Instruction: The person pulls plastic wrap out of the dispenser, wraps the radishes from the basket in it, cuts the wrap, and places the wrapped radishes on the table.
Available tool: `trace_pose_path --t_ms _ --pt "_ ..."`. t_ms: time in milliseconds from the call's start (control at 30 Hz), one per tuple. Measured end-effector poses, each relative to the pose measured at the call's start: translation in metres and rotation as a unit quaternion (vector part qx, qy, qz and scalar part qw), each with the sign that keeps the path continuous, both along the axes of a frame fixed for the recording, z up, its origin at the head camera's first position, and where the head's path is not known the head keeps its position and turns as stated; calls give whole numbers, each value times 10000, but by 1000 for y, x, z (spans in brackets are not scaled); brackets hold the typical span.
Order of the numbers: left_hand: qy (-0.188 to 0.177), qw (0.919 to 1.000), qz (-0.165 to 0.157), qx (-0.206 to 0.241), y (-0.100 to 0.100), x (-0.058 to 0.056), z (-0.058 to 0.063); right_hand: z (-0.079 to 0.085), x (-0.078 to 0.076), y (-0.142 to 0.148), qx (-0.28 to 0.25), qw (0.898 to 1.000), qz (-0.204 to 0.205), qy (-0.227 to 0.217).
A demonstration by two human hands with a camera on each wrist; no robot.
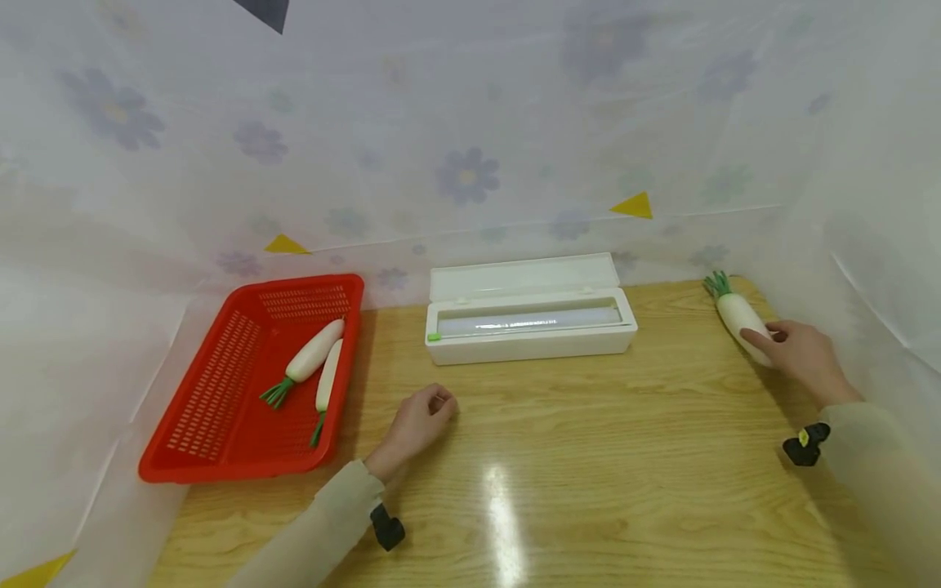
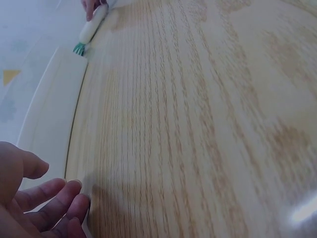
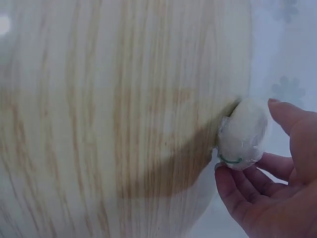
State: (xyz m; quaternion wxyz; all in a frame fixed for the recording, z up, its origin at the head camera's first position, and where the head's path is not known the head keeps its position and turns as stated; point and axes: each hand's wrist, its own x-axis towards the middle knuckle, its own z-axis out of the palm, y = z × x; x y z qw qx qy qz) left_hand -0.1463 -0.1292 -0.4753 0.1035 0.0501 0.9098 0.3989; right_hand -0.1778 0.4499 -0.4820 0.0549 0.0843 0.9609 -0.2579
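Radish was at the far right corner of the table, its root end pinched between the thumb and fingers of your right hand, its long axis running away and leftward to the leaves. Your left hand, loosely curled around nothing, was well apart, near the box; your right was nearer.
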Motion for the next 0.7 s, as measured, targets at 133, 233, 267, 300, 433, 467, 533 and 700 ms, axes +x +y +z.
trace_pose_path --t_ms 133,233,267,300,433,467,533,700 --pt "3 10000 -37 16 0 0 0 2 1 -1 -48 10000 0 -76" --pt "23 10000 -55 9 -1 0 -1 4 2 -1 -79 10000 19 -16" --pt "40 10000 -58 1 -1 0 -1 5 2 -2 -38 10000 27 71" --pt "34 10000 -60 10 -1 1 -2 6 2 -2 -38 9999 22 167" --pt "39 9999 -124 -3 -1 2 -1 8 3 -7 -33 9974 3 726" --pt "54 9999 -158 -19 -2 3 0 10 3 -11 -78 9962 10 871" --pt "101 9997 -228 -56 -1 5 1 14 4 -22 -193 9930 74 1165" --pt "286 9988 -355 -153 1 8 7 28 7 -64 -318 9801 567 1878"
